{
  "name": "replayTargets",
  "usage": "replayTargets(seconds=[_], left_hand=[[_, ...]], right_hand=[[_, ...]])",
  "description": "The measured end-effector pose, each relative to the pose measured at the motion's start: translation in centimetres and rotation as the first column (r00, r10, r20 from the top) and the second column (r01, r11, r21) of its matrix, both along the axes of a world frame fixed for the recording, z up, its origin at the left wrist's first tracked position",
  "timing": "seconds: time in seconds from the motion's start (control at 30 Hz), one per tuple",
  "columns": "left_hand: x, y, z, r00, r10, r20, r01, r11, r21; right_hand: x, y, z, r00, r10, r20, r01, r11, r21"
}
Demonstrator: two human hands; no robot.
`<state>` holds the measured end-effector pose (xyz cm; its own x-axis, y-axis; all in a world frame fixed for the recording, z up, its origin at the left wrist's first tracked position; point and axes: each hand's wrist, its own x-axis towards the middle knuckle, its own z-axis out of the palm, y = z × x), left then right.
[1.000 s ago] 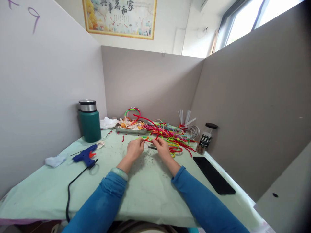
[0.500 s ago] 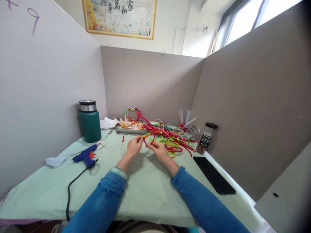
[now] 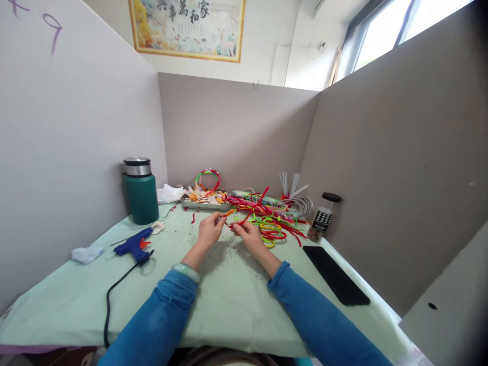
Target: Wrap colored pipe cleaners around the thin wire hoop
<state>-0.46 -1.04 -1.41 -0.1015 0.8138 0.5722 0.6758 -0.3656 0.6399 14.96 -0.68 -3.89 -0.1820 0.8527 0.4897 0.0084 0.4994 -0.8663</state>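
Observation:
My left hand (image 3: 209,230) pinches a short orange piece (image 3: 229,213) of pipe cleaner, fingers closed. Close beside it, my right hand (image 3: 246,233) is closed on a red pipe cleaner (image 3: 254,206) that runs up and to the right over the pile. Both hands hover just above the pale green table cover (image 3: 224,300), in front of a tangled heap of red, green and yellow pipe cleaners (image 3: 272,223).
A green flask (image 3: 141,190) stands at the back left. A blue glue gun (image 3: 133,245) with a black cord lies left. A metal tray (image 3: 206,202) of scraps, a hoop (image 3: 208,179), a dark-lidded jar (image 3: 323,217) and a black phone (image 3: 335,275) surround the hands.
The long red pipe cleaner, looping high toward the hoop before, now lies lower and points to the right. Both hands have shifted slightly toward each other.

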Motion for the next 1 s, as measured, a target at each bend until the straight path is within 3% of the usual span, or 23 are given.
replayTargets(seconds=[0.27,0.53,0.73,1.0], left_hand=[[-0.1,-0.2,-0.2,0.993,0.094,-0.077,-0.092,0.995,0.036],[0.1,-1.2,0.2,0.947,0.181,-0.267,-0.176,0.983,0.044],[0.1,-1.1,0.2,0.964,0.142,-0.224,-0.131,0.989,0.063],[0.0,-0.6,-0.2,0.969,0.046,-0.244,-0.014,0.991,0.132]], right_hand=[[0.4,-0.1,0.7,0.990,-0.008,-0.144,0.004,0.999,-0.032],[0.3,-0.6,0.7,0.998,0.043,-0.052,-0.044,0.999,-0.017],[0.3,-0.4,0.3,0.993,0.056,0.107,-0.055,0.998,-0.010],[0.3,0.1,-0.9,0.934,-0.082,0.348,-0.016,0.963,0.270]])
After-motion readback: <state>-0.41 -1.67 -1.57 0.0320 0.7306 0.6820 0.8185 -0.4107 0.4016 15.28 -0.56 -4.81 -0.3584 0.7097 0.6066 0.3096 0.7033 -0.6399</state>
